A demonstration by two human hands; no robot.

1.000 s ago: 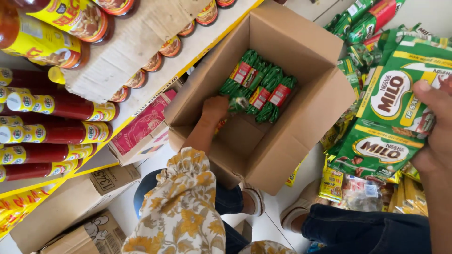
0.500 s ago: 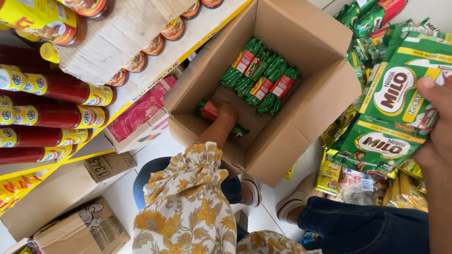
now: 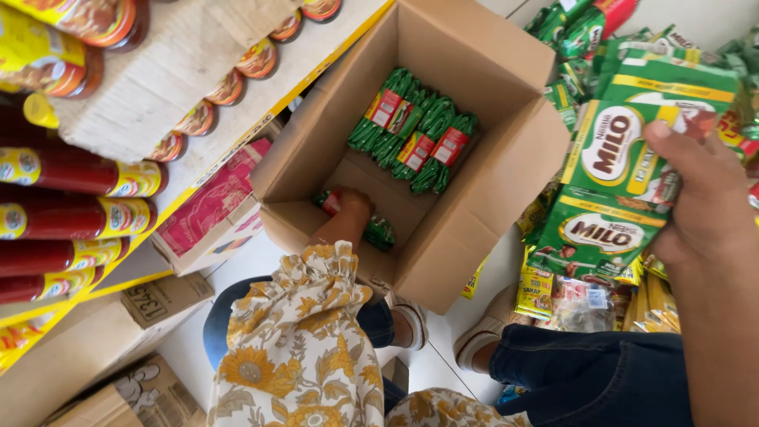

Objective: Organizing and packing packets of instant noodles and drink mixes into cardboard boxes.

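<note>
The cardboard box (image 3: pixel 474 198) is plain brown. The sachet bundles (image 3: pixel 411 130) in it are green with red and yellow bands. The sleeve (image 3: pixel 292 348) is cream, patterned with yellow-orange flowers. The drink packs (image 3: pixel 632 134) are green with a yellow stripe and a white oval edged in red. The bottles (image 3: pixel 71 217) are dark red with yellow labels. The shelf (image 3: pixel 261 111) edge is yellow, the trousers (image 3: pixel 593 372) dark blue, the floor (image 3: pixel 443 364) white.

- One head camera, looking steeply down into the open cardboard box (image 3: pixel 443 229) on the floor (image 3: pixel 443 348).
- It sits close, with shelves (image 3: pixel 237 103) at the picture's left.
</note>
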